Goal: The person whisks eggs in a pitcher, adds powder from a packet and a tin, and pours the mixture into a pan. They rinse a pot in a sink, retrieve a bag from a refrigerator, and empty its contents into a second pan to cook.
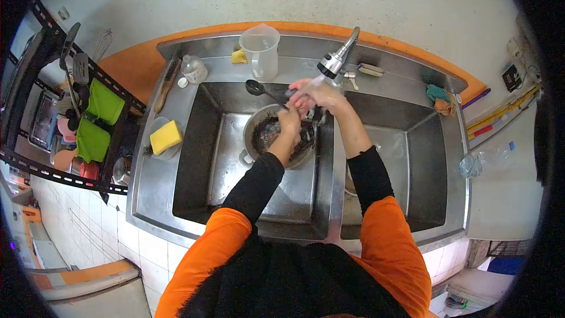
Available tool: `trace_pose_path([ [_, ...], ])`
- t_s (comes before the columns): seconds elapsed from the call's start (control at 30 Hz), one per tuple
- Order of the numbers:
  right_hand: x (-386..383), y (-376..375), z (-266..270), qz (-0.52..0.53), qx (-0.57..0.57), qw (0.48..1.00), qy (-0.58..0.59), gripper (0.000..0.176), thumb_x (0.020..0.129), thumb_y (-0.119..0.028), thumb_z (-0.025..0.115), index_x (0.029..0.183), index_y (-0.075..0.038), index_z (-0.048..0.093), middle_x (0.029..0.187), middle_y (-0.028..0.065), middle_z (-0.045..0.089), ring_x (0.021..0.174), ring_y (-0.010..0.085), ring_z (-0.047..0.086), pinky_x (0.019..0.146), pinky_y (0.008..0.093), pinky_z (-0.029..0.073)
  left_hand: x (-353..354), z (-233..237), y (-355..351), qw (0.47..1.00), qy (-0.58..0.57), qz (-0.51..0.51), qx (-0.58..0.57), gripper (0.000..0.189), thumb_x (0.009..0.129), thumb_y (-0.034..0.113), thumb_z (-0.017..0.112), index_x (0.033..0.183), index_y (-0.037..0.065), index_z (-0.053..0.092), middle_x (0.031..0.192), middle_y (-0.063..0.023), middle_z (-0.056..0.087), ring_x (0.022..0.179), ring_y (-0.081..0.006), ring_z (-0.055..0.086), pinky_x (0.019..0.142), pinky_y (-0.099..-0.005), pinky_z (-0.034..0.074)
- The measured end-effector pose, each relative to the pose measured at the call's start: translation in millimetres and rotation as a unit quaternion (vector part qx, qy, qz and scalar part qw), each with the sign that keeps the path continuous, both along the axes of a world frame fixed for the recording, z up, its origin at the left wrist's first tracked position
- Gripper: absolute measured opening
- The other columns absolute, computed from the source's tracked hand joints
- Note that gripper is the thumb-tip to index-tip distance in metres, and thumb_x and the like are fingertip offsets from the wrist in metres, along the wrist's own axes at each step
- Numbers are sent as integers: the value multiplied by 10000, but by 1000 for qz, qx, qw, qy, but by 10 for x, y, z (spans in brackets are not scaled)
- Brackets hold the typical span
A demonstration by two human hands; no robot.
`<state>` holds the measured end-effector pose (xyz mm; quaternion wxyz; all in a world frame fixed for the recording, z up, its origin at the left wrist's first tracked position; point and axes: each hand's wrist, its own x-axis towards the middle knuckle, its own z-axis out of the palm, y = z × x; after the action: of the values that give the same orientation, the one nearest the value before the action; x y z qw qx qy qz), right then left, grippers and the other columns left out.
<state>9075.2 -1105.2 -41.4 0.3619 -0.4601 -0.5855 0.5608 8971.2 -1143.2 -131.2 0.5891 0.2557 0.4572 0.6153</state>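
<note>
Over the left basin, my left hand (289, 121) is closed around the handle of a black ladle (256, 88), whose bowl points up and to the left. My right hand (321, 94) is beside it, under the chrome faucet (331, 65), with water running over it; its fingers are bent near a dark utensil end, and what they grip is unclear. Below both hands a metal pot (249, 141) with dark residue inside sits in the left basin (226, 168). Part of the pot is hidden by my left hand and forearm.
A clear pitcher (266, 56), a bottle (194, 69) and a small yellow sponge (239, 56) stand behind the basin. A larger yellow sponge (166, 137) lies on the left ledge. Cloths (440, 100) lie at the right corner. A black rack (120, 112) is at left.
</note>
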Motion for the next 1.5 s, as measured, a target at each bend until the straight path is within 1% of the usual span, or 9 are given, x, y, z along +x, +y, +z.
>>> trace_pose_path([
  [0.33,-4,7,-191,54,-51,997,13,246,891,-235,453,981,-51,591,779,33,612,696,99,574,598,234,467,-114,107,-28,995,11,-61,-78,389,915,394,431,968,27,548,889,-55,593,720,-118,560,612,-256,453],
  [0.57,182,138,-412,154,168,956,-187,301,913,-237,395,1037,-41,587,853,36,612,809,131,558,710,285,462,-589,132,-143,992,48,-113,5,504,930,486,265,1295,164,397,1240,-39,497,1041,-173,500,874,-367,381],
  [0.7,-48,-52,-97,199,106,956,-190,308,893,-236,391,954,-22,603,824,62,608,794,204,563,699,333,453,-1038,57,-296,989,105,-99,11,553,909,538,253,1299,165,375,1274,-71,468,1154,-211,444,938,-400,337],
  [0.77,-160,164,-438,118,252,924,-262,302,873,-237,405,898,-19,611,776,96,603,763,231,563,674,357,443,-1201,45,-426,992,110,-69,-1,531,919,512,268,1277,146,413,1240,-53,503,1094,-183,479,895,-354,360],
  [0.9,-198,216,-509,402,370,683,-485,300,842,-224,394,863,-11,605,766,178,602,671,284,589,619,411,443,-1534,124,-750,992,120,-32,-12,555,918,506,292,1228,77,457,1197,-70,537,1026,-181,529,858,-319,396],
  [1.03,-226,142,-560,247,196,766,-560,289,843,-187,434,1069,-91,587,911,193,617,784,307,613,715,377,480,-1875,131,-1193,990,141,18,-18,574,907,511,332,1096,1,511,1091,-123,575,914,-199,579,795,-331,457],
  [1.2,-188,87,-848,212,11,974,-75,366,829,-314,486,965,-2,623,896,174,626,849,256,595,769,336,459,-2196,139,-1678,972,175,146,-59,514,906,493,372,633,74,492,592,-44,516,526,-130,481,564,-271,437],
  [1.3,-144,174,-1025,244,174,829,-471,340,832,-273,463,958,3,615,857,164,628,800,257,586,741,348,459,-2380,118,-1894,967,173,167,-86,496,905,488,386,573,118,391,513,7,381,471,-108,383,479,-254,351],
  [1.5,-242,42,-924,250,201,910,-262,296,830,-221,439,986,-33,605,962,172,611,871,292,586,775,364,457,-2375,280,-2125,970,112,200,-85,510,892,494,419,526,153,318,457,39,282,372,-76,257,368,-247,192],
])
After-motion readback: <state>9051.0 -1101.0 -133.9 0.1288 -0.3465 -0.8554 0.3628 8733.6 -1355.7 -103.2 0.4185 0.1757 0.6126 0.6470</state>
